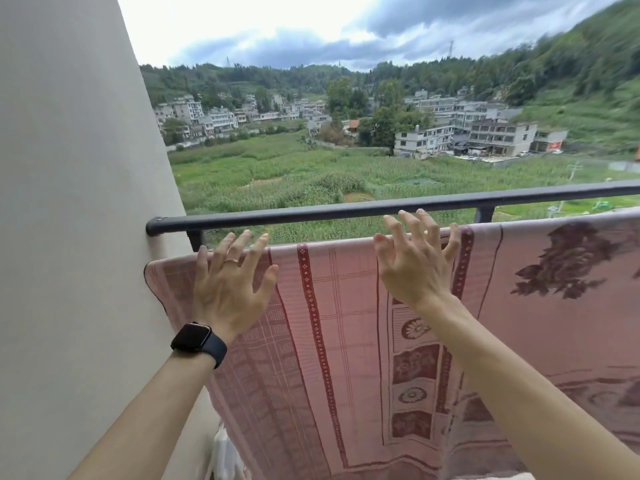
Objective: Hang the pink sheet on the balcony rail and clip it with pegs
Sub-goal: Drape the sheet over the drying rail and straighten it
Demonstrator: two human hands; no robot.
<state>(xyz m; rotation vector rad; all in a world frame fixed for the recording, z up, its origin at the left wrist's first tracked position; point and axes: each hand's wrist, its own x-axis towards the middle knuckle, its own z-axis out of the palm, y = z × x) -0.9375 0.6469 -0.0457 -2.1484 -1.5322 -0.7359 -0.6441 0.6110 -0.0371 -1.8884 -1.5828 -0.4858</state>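
The pink patterned sheet (346, 323) hangs draped over a lower bar of the balcony, just beneath the dark top rail (311, 211), and falls toward me. My left hand (230, 282), with a ring and a black watch on the wrist, is spread in front of the sheet near its left end, fingertips at the folded top edge. My right hand (414, 261) is also spread, fingers apart, at the top edge further right. Neither hand holds anything. No pegs are in view.
A beige wall (76, 202) closes off the left side, where the rail meets it. Beyond the rail lie green fields, houses and wooded hills far below. Something white (225, 452) shows at the bottom, beside the sheet's left edge.
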